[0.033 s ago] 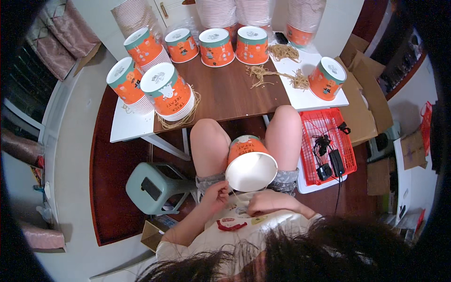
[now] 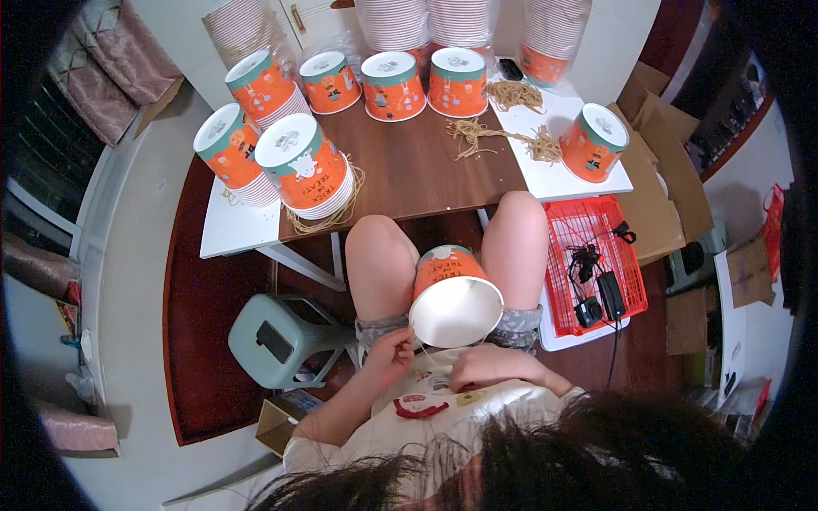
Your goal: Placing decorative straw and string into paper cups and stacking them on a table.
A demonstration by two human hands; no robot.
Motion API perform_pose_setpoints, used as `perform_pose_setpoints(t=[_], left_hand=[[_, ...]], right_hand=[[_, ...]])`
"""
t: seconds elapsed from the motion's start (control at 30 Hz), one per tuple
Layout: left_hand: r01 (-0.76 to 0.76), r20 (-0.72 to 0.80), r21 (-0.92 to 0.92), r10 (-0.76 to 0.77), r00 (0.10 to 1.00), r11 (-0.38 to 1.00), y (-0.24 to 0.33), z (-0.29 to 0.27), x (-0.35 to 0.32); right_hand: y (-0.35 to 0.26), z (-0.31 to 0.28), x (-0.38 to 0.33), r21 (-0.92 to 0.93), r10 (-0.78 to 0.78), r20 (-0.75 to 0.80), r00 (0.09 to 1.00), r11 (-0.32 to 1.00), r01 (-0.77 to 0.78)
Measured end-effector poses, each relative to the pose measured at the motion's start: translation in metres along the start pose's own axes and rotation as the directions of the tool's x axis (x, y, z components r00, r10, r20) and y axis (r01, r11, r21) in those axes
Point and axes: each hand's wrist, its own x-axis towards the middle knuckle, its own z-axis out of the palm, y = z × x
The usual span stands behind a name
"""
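Note:
An orange paper bucket [image 2: 436, 266] with a white inside lies tilted between my thighs, its open mouth facing me. My left hand [image 2: 392, 353] is closed in a pinch at the left of its rim, on a thin tan cord [image 2: 425, 350]. Below the rim's right side, my right hand [image 2: 487, 368] is curled closed against my shirt. A bit of cord shows above it by the rim, but the fingers hide whatever they hold. More tan cords [image 2: 353, 202] hang around an upside-down stack of buckets [image 2: 311, 175] at the table's near left.
Several upturned buckets [image 2: 394, 89] stand on the brown and white table [image 2: 400, 162], with wrapped stacks behind. Bundles of tan cord [image 2: 515, 95] lie at its right. A red basket [image 2: 558, 255] with black adapters sits right of my knee; a grey-green stool [image 2: 256, 341] stands left.

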Motion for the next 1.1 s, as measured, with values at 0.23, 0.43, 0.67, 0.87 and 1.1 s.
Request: perform_pose_setpoints(t=[0.23, 0.43, 0.67, 0.87, 1.1], left_hand=[[-0.004, 0.107, 0.089, -0.005, 0.994, 0.996, 0.002, -0.008, 0.0], [-0.022, 0.009, 0.262, 0.02, 1.0, 0.965, -0.002, 0.0, -0.005], [-0.018, 0.014, 0.223, 0.016, 1.0, 0.975, -0.001, -0.006, -0.003], [0.029, 0.041, 0.213, -0.039, 0.998, 0.977, 0.0, -0.008, -0.001], [0.087, -0.015, 0.208, -0.086, 0.996, 0.974, -0.003, -0.025, 0.012]], right_hand=[[0.009, 0.01, 0.012, 0.229, 0.396, 0.058, 0.916, 0.888, -0.399], [0.034, 0.043, 0.038, 0.382, 0.489, -0.401, 0.775, 0.858, -0.344], [0.035, 0.047, 0.05, 0.291, 0.508, -0.358, 0.784, 0.858, -0.423], [0.027, 0.039, 0.052, 0.138, 0.538, -0.268, 0.799, 0.843, -0.521], [0.031, 0.045, 0.055, -0.091, 0.474, -0.185, 0.861, 0.864, -0.496]])
